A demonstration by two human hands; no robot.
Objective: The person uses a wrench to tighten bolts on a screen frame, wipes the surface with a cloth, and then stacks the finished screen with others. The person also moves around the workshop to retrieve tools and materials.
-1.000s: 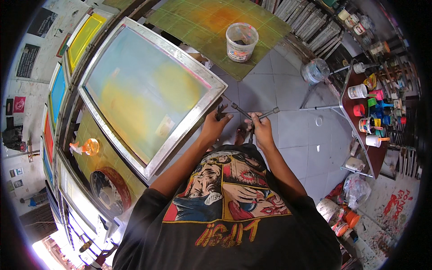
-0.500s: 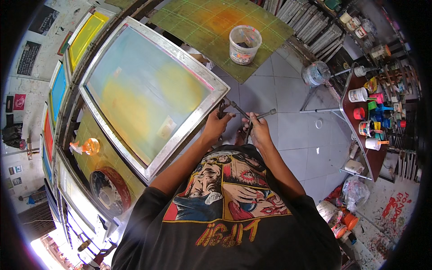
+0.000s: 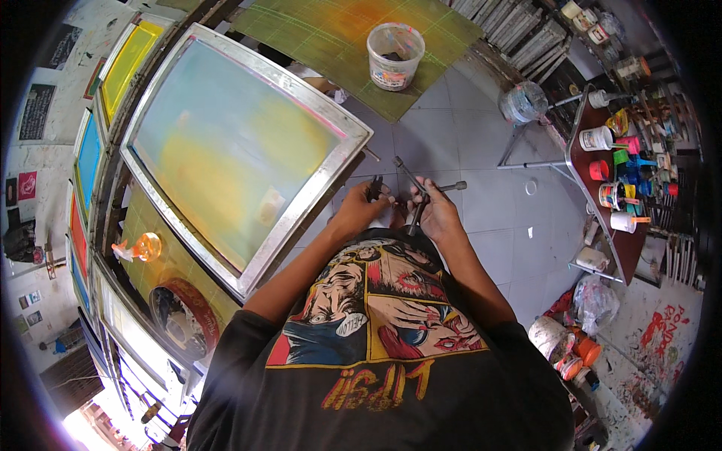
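My right hand [image 3: 435, 214] grips a metal cross-shaped wrench [image 3: 419, 189] whose arms stick out up-left and to the right. My left hand [image 3: 362, 210] pinches a small dark part [image 3: 374, 188] right beside the wrench's end, close to the corner of a large metal-framed printing screen [image 3: 301, 218]. The screen has a pale blue and yellow mesh and lies tilted on a long table to my left. Both hands are held in front of my chest above the grey tiled floor [image 3: 466, 143].
A white plastic bucket [image 3: 395, 56] stands on a green mat [image 3: 331, 34] ahead. A small red table [image 3: 594, 161] with paint pots is at the right, a water jug [image 3: 523, 101] beside it. More coloured screens [image 3: 90, 150] line the left. Bags and tubs [image 3: 571, 338] lie at lower right.
The view has shifted slightly; my hands have stayed together on the wrench and turned it a little, with the left hand closing in on its end.
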